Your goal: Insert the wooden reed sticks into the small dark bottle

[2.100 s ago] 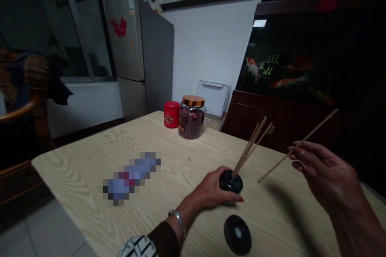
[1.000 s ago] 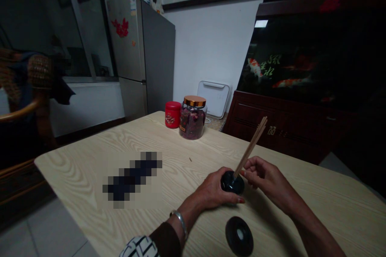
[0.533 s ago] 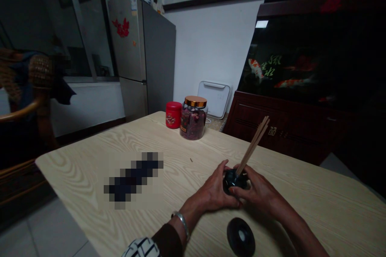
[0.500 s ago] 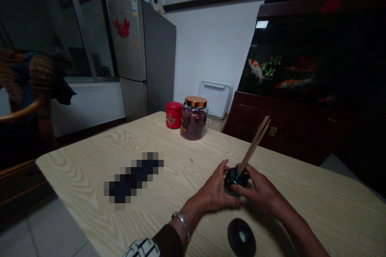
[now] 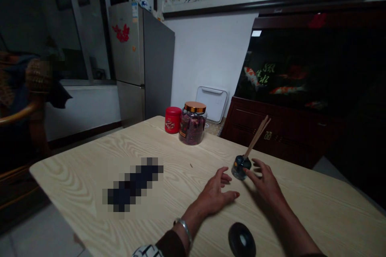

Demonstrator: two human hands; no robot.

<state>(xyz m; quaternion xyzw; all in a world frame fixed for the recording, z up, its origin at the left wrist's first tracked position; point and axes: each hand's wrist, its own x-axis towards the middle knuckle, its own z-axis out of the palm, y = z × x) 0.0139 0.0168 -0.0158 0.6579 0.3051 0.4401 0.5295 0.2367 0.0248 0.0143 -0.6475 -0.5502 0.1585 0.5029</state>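
Observation:
A small dark glass reed diffuser bottle (image 5: pixel 240 168) stands on the wooden table, with several thin sticks (image 5: pixel 257 136) leaning out of its neck to the right. My left hand (image 5: pixel 215 192) is just left of the bottle and apart from it, fingers and thumb spread. On the other side, my right hand (image 5: pixel 265 178) is open, its thumb tip at the bottle's right edge; whether it touches the glass I cannot tell. Nearer to me lies a round black disc (image 5: pixel 241 239) with a pale centre.
Toward the back of the table (image 5: pixel 169 192) stand a red jar (image 5: pixel 173 120) and a clear jar with a copper-coloured lid (image 5: pixel 192 126). A blurred-out dark object (image 5: pixel 134 184) lies on the left. Beyond are a fridge (image 5: pixel 128 48) and a fish tank (image 5: pixel 286 68).
The bottle, held between both hands before, now stands farther from me. My left hand has come away from it, and my right hand has loosened. The view has tilted slightly upward.

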